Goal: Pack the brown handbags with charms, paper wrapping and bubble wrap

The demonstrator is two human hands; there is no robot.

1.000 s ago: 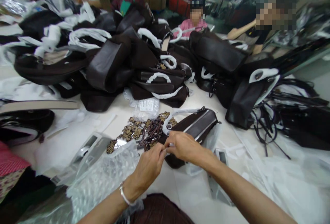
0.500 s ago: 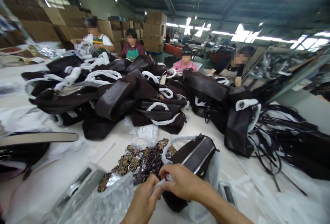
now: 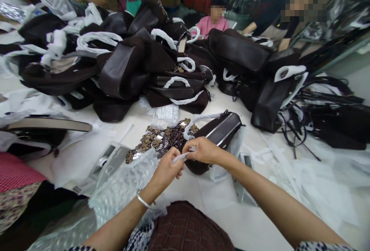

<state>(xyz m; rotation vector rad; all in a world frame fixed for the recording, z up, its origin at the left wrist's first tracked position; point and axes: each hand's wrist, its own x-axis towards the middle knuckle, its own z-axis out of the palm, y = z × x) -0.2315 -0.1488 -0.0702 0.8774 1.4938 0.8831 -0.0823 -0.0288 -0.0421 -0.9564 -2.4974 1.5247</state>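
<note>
Both hands meet in front of a dark brown handbag [image 3: 221,131] with a white-wrapped handle, lying on the white table. My left hand [image 3: 170,166] is closed, its fingers pinching a thin white strip [image 3: 181,157] that looks like wrapping paper. My right hand [image 3: 202,150] pinches the other end of the same strip, close to the bag's near side. Just left of the bag lies a heap of flower-patterned charms [image 3: 162,139] with shiny parts. Clear bubble wrap [image 3: 124,181] spreads beside my left forearm.
A large pile of dark handbags [image 3: 124,70] with white-wrapped handles covers the table's far side. Dark straps [image 3: 297,128] trail at the right. A grey tape dispenser-like holder [image 3: 105,162] sits at left. Several people work beyond the pile; a red sleeve [image 3: 20,174] is at lower left.
The view has tilted downward, so my forearms and lap now show. My hands stay together on the white strip; the handbag and charms keep their places.
</note>
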